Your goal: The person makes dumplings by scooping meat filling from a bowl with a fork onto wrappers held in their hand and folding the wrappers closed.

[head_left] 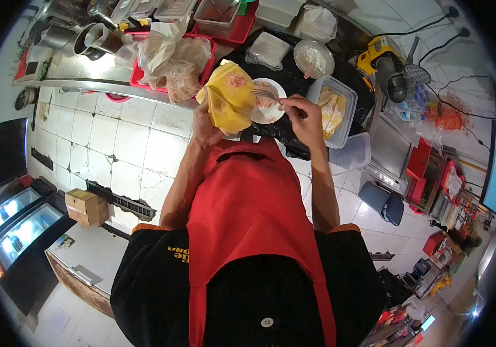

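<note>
My left hand (206, 123) is closed on the edge of a soft yellow crepe (225, 107), which hangs over it with a pinkish smear of filling on top. In my right hand (307, 120), fingers pinched, is a metal fork (268, 93) whose tines reach the crepe's right edge. Just below the fork sits a white bowl (268, 115) with more of the pinkish filling. Right of my right hand, a clear plastic container (349, 107) holds folded yellow crepes (331, 113). Its likely lid, a clear plastic piece (352, 155), lies nearer my body.
Behind the bowl are a bowl of white powder (314, 58) with a pink-handled spoon, and a plastic-wrapped white pack (268, 50). A red tray (138, 75) carries plastic bags (181, 63) at left. A yellow-and-black appliance (379, 55) stands at right. Black plastic (294, 69) covers the work surface.
</note>
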Available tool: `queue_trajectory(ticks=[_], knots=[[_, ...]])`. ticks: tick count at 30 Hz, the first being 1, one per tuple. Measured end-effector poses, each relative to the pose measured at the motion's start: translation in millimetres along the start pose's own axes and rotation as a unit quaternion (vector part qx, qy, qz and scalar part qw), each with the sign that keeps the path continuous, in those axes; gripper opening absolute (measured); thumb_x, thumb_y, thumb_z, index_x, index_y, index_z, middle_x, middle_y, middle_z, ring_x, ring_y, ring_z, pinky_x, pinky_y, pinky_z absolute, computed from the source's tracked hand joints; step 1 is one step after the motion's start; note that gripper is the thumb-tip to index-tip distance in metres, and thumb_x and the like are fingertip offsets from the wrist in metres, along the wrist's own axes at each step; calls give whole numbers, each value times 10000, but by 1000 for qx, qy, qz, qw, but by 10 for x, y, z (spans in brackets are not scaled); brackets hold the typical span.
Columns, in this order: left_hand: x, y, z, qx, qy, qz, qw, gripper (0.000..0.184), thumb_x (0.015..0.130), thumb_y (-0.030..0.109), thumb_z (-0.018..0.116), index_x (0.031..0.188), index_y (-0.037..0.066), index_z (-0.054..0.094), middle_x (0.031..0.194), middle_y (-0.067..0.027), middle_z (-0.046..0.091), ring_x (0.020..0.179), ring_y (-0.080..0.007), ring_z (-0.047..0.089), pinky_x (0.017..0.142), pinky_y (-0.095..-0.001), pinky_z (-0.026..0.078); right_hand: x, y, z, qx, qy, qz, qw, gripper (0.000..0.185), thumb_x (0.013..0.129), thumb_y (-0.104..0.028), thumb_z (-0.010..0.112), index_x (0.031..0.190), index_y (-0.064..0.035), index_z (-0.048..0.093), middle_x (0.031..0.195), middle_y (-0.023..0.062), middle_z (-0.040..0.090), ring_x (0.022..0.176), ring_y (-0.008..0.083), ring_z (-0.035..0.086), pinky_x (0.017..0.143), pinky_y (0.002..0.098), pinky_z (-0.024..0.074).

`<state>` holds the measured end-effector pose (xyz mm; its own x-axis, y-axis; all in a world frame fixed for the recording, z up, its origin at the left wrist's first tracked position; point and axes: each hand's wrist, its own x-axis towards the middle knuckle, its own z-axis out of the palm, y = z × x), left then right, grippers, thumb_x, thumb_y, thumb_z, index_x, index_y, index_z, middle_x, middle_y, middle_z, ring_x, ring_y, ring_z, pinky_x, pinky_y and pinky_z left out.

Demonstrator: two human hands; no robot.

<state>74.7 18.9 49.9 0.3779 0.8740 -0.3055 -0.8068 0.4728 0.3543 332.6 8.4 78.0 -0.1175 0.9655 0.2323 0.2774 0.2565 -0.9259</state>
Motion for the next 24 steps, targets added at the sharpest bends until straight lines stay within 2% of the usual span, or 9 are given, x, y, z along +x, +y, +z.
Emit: queue_trajectory(ticks=[3,5,7,8,9,11,15,18,24], knots=[[-9,2,-35,25,0,23,999,552,1042,455,358,1404,42,415,1329,-138,563,1166,-295,609,982,-451,521,56,-233,-149,60,-53,92,993,146,946,-15,607,1045,8,711,830,50,660,608,62,535,519,197,394],[-60,-32,31,147,36,29,988,518,1045,421,378,1405,50,412,1298,-126,580,1141,-278,622,958,-439,536,155,-286,-84,46,-45,18,998,160,945,0,597,1055,3,714,809,42,651,557,55,467,505,204,364],[-63,-45,69,159,22,28,987,507,1044,411,391,1404,56,412,1280,-121,587,1129,-270,628,950,-433,541,239,-319,-62,26,-59,26,998,189,938,29,585,1068,-4,717,795,40,645,584,55,484,513,200,358],[-53,-42,80,170,10,32,985,496,1042,401,404,1404,62,412,1263,-116,595,1117,-262,634,941,-427,546,246,-368,-72,30,-58,42,997,256,862,105,596,1048,-11,728,860,98,691,730,138,632,631,238,474],[-46,-31,60,171,9,34,985,496,1042,401,404,1404,62,412,1263,-116,595,1117,-262,634,941,-427,546,239,-375,-51,30,-58,40,997,256,862,105,596,1048,-11,728,860,98,691,730,138,632,631,238,474],[-53,-20,-5,110,14,21,994,522,1042,429,382,1397,48,423,1279,-128,594,1134,-276,626,953,-438,537,206,-351,9,-6,-41,4,999,241,903,97,573,1055,-8,728,835,51,656,654,70,520,555,218,400],[-62,30,79,70,30,30,997,549,1044,450,347,1386,31,439,1309,-142,583,1152,-295,618,964,-459,529,152,-277,142,-2,-35,-23,999,229,895,103,577,1027,-3,731,875,57,661,684,78,538,594,230,428],[-69,104,114,-58,-38,25,997,567,1045,459,324,1378,18,451,1329,-152,574,1166,-307,610,973,-474,521,142,-252,101,-19,-16,-15,1000,191,890,75,602,1005,-8,732,903,58,664,713,81,551,634,225,442],[35,-57,97,104,65,35,992,498,1046,410,394,1390,51,424,1293,-128,582,1144,-279,618,948,-450,534,185,-345,93,64,-32,70,995,180,869,-49,718,1017,31,653,914,-1,608,692,28,463,605,187,377]])
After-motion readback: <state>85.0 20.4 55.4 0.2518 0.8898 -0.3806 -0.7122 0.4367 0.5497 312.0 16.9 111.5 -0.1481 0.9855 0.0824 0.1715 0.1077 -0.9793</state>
